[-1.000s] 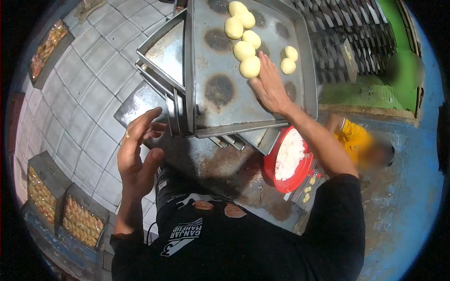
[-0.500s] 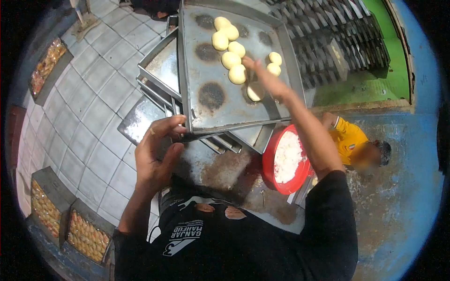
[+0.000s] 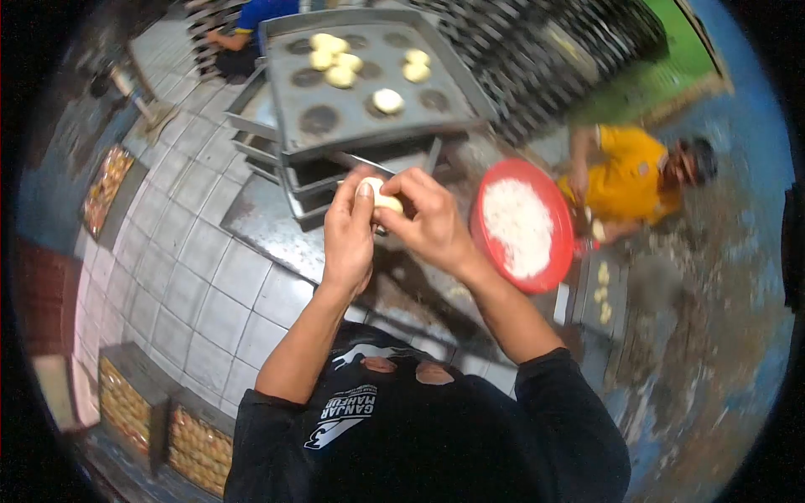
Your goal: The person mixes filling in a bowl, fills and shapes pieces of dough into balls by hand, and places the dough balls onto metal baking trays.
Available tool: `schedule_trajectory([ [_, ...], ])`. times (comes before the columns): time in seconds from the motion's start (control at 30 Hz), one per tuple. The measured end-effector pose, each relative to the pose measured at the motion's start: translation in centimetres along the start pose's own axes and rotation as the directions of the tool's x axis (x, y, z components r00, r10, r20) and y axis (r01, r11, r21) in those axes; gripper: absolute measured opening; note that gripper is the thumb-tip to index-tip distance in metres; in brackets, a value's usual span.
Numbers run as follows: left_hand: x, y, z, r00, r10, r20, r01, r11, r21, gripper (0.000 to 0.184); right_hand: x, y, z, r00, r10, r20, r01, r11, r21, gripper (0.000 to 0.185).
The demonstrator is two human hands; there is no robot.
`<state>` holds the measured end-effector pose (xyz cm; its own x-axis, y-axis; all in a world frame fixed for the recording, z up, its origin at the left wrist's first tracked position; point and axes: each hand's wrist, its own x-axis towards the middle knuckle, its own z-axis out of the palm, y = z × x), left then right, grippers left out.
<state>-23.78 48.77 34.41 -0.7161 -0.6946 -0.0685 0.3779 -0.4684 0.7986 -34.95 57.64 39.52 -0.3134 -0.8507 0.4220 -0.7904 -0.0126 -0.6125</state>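
Hands on dough, balls in tray, white-filled bowl

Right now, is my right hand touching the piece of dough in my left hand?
Touching. The head view shows your right hand with its thumb and forefinger against the piece of dough.

A brightly lit pale tiled floor spreads on the left, beside a dark red panel. On the right, stained brown ground meets blue paint, with a green board at the far right.
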Motion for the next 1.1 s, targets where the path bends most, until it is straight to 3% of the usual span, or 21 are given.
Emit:
schedule_trajectory([
  [0.07, -2.7, -3.0, 2.7, 0.993, -0.033, 0.114, 0.041, 0.997, -0.063, 0.035, -5.9, -0.6, -0.7, 0.979, 0.051, -0.195, -0.044, 0.998, 0.041, 0.029],
  [0.13, -5.5, -6.7, 4.7, 0.998, 0.006, 0.070, -0.013, 0.996, 0.090, 0.032, -12.0, -0.7, -1.3, 0.920, 0.094, -0.380, -0.066, 0.994, 0.085, 0.029],
  [0.2, -8.6, -9.6, 6.7, 0.993, -0.078, 0.090, 0.065, 0.989, 0.136, 0.032, -18.6, 0.0, -0.9, 0.891, 0.398, -0.220, -0.337, 0.903, 0.267, 0.028],
  [0.23, -10.0, -10.9, 7.7, 0.989, -0.127, 0.074, 0.114, 0.980, 0.161, 0.032, -20.9, 0.2, -1.1, 0.786, 0.608, -0.116, -0.481, 0.717, 0.505, 0.025],
  [0.27, -11.3, -12.3, 8.3, 0.983, -0.176, 0.050, 0.164, 0.969, 0.185, 0.033, -23.0, 0.4, -1.3, 0.763, 0.630, -0.144, -0.483, 0.704, 0.520, 0.025],
  [0.3, -12.2, -14.1, 8.6, 0.975, -0.203, 0.091, 0.184, 0.966, 0.184, 0.034, -24.3, 0.4, -1.8, 0.733, 0.668, -0.127, -0.405, 0.580, 0.707, 0.024],
  [0.33, -13.7, -15.5, 9.4, 0.965, -0.192, 0.176, 0.110, 0.913, 0.393, 0.034, -27.2, 0.2, -2.5, 0.698, 0.708, -0.105, -0.298, 0.420, 0.857, 0.024],
  [0.43, -14.6, -17.7, 8.6, 0.951, -0.212, 0.225, 0.109, 0.911, 0.399, 0.037, -30.0, 1.1, -3.7, 0.693, 0.708, -0.133, -0.355, 0.496, 0.792, 0.024],
  [0.53, -14.5, -20.6, 6.8, 0.934, -0.357, 0.019, 0.346, 0.915, 0.207, 0.031, -31.3, 4.5, -3.4, 0.612, 0.751, -0.247, -0.354, 0.540, 0.764, 0.019],
  [0.57, -14.4, -22.7, 3.9, 0.882, -0.459, 0.106, 0.359, 0.800, 0.480, 0.025, -32.2, 5.9, -2.1, 0.703, 0.636, -0.318, -0.487, 0.757, 0.435, 0.017],
  [0.6, -14.0, -24.4, 1.6, 0.805, -0.573, 0.153, 0.310, 0.626, 0.715, 0.024, -32.4, 6.9, -1.3, 0.799, 0.507, -0.323, -0.526, 0.850, 0.032, 0.015],
  [0.63, -13.6, -25.9, 0.3, 0.820, -0.437, 0.370, 0.001, 0.648, 0.762, 0.026, -32.1, 7.2, -0.9, 0.941, 0.330, -0.077, -0.338, 0.929, -0.150, 0.015],
  [0.67, -13.3, -26.8, -0.5, 0.753, -0.309, 0.581, -0.302, 0.622, 0.723, 0.031, -31.5, 7.2, -0.6, 0.949, 0.308, -0.068, -0.314, 0.941, -0.125, 0.012],
  [0.7, -13.5, -25.4, 1.4, 0.779, -0.554, 0.295, 0.141, 0.612, 0.778, 0.035, -30.5, 8.3, -1.5, 0.932, 0.361, -0.043, -0.362, 0.931, -0.037, 0.013],
  [0.73, -12.4, -25.0, 2.3, 0.775, -0.562, 0.288, 0.157, 0.612, 0.775, 0.035, -29.2, 10.3, -2.8, 0.912, 0.410, -0.011, -0.409, 0.911, 0.046, 0.016],
  [0.8, -9.5, -25.0, 3.7, 0.642, -0.728, 0.240, 0.623, 0.678, 0.391, 0.037, -27.6, 18.0, -4.6, 0.705, 0.699, -0.124, -0.609, 0.685, 0.401, 0.024],
  [0.87, -6.0, -24.6, 4.7, 0.632, -0.720, 0.286, 0.633, 0.693, 0.345, 0.050, -27.3, 27.3, -8.3, 0.652, 0.734, -0.191, -0.707, 0.679, 0.195, 0.033],
  [0.93, -3.1, -23.4, 5.8, 0.663, -0.685, 0.301, 0.647, 0.727, 0.229, 0.070, -27.3, 34.7, -9.7, 0.537, 0.833, -0.134, -0.843, 0.534, -0.060, 0.039],
  [0.97, -1.4, -23.1, 6.0, 0.638, -0.717, 0.283, 0.692, 0.694, 0.198, 0.081, -27.5, 37.4, -8.9, 0.533, 0.838, -0.116, -0.846, 0.530, -0.061, 0.039],
  [1.03, 1.3, -22.9, 6.3, 0.648, -0.712, 0.270, 0.688, 0.699, 0.195, 0.079, -28.2, 41.7, -6.8, 0.676, 0.700, -0.229, -0.731, 0.598, -0.329, 0.036],
  [1.1, 3.6, -22.9, 6.8, 0.677, -0.696, 0.237, 0.646, 0.717, 0.262, 0.068, -28.3, 44.4, -4.1, 0.730, 0.658, -0.185, -0.668, 0.628, -0.400, 0.035],
])
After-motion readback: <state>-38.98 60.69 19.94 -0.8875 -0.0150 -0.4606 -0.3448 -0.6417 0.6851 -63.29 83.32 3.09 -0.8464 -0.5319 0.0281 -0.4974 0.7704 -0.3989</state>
